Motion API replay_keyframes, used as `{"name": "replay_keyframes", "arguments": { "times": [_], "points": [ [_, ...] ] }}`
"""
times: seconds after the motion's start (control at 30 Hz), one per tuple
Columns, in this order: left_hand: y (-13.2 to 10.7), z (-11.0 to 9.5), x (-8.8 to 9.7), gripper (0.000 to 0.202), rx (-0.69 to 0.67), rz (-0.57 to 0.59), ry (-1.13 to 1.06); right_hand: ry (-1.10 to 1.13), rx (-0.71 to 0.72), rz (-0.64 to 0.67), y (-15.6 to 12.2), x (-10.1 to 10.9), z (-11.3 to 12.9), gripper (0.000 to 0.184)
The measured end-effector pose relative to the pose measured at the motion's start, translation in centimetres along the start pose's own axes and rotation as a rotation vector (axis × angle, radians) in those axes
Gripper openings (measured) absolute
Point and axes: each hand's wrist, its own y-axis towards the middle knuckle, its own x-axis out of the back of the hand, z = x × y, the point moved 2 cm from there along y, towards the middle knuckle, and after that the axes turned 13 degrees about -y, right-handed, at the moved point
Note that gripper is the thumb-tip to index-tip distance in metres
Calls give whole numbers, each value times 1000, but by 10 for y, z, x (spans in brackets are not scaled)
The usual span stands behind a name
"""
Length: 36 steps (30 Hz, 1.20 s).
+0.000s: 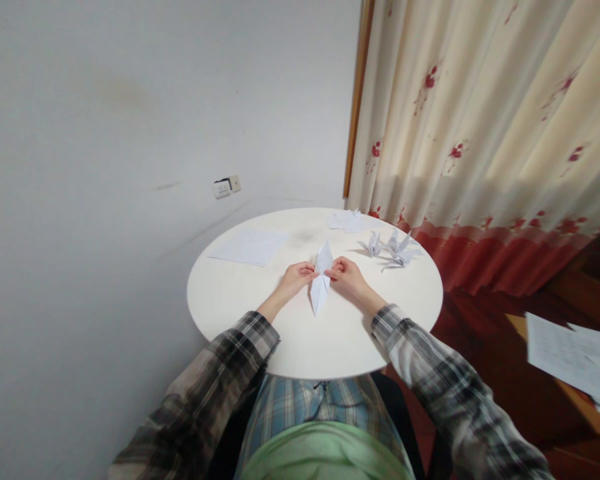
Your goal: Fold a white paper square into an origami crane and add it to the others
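A white sheet folded into a long, narrow diamond, a piece of folded paper [321,293], is held upright-pointing over the middle of the round table [325,350]. My left hand [300,275] pinches its left edge near the centre, thumb on the near face. On the opposite edge my right hand [346,272] grips it the same way, fingers curled. One point of the diamond faces away from me and the other towards me. To the right of my right hand stand several folded paper cranes [399,250].
Flat white paper sheets [253,247] lie at the table's left, and more paper [350,220] lies at the far edge. A wall with a socket [223,190] is on the left, a curtain [460,153] behind. Printed sheets [570,353] rest on a wooden surface at right.
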Motion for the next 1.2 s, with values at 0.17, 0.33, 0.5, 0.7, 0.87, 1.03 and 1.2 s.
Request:
{"name": "replay_keyframes", "arguments": {
  "times": [0.17, 0.33, 0.5, 0.7, 0.87, 1.03, 1.2],
  "points": [
    [-2, -2, -2, 21, 23, 22, -7, 51, 6, -11, 0, 2, -2, 35],
    [-4, -3, -3, 39, 13, 31, 4, 4, 15, 24, -1, 2, -1, 31],
    [-4, -1, -2, 53, -22, 34, 34, -29, 11, 49, -3, 0, 0, 31],
    [0, 3, -1, 38, -25, 41, 4, 1, 36, 30, 0, -2, -4, 29],
    [1, 6, 0, 25, -60, 49, 31, -6, 65, 88, 0, -3, -2, 20],
    [1, 8, 2, 21, -94, -23, 97, -49, 88, 89, 0, -2, 1, 8],
    [1, 4, 1, 18, -121, -7, 127, -87, 74, 63, 2, 0, 0, 14]
  ]
}}
